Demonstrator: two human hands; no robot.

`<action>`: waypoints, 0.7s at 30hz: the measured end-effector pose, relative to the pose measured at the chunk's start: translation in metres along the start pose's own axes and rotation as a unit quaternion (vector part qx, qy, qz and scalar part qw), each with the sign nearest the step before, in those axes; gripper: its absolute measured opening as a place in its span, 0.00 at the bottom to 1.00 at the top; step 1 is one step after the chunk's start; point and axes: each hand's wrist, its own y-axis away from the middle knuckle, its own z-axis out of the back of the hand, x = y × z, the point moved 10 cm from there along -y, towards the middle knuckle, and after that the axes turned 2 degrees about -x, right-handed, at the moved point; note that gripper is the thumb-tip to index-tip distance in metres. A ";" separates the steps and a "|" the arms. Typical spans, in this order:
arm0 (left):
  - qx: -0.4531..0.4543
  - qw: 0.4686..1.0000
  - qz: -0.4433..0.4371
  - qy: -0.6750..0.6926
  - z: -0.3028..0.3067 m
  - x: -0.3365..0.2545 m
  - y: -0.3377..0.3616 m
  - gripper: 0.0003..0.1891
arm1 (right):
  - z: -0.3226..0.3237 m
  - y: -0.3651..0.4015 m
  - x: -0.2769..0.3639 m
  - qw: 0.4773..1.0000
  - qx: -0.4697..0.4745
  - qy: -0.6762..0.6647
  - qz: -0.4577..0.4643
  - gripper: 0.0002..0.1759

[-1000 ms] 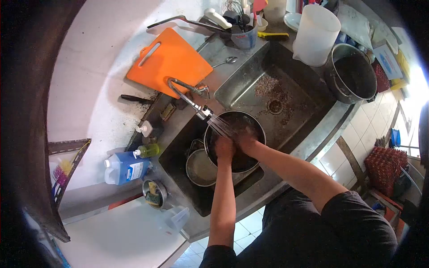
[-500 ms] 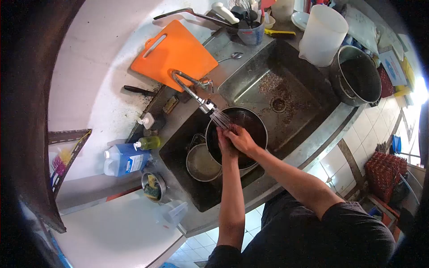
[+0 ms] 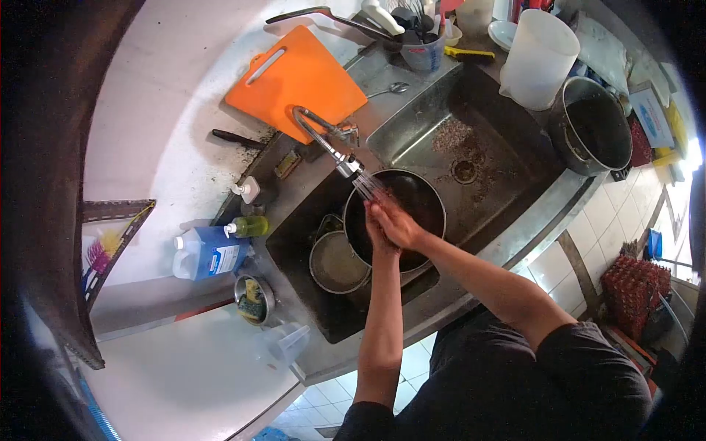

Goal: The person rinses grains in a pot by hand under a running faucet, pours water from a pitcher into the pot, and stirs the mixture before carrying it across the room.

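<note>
Water sprays from the faucet head onto my hands, which are pressed against each other. My right hand lies over my left hand, its fingers stretched toward the spray. Much of the left hand is hidden behind the right, but the part that shows looks straight-fingered. No object shows between them. Below is a dark round pan in the left sink basin. Beside it stands a smaller pot with cloudy liquid inside.
The right basin has food scraps round its drain. An orange cutting board leans behind the faucet. A white pitcher and large pot stand at right. Soap bottles and a sponge bowl line the left.
My hands have slid against each other, and the right hand's fingers look straighter. The water still runs. The whole view has shifted slightly.
</note>
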 end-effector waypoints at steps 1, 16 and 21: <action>0.047 0.999 0.001 -0.009 0.002 -0.008 -0.008 0.20 | 0.003 0.008 0.033 0.986 -0.029 0.099 0.128 0.29; 0.106 0.595 -0.314 -0.732 -0.048 -0.045 -0.008 0.16 | 0.015 0.038 -0.008 0.856 0.183 0.483 0.003 0.20; 0.092 0.381 -0.268 -0.880 -0.027 -0.025 -0.002 0.14 | -0.009 0.054 -0.051 0.710 0.427 0.554 -0.080 0.24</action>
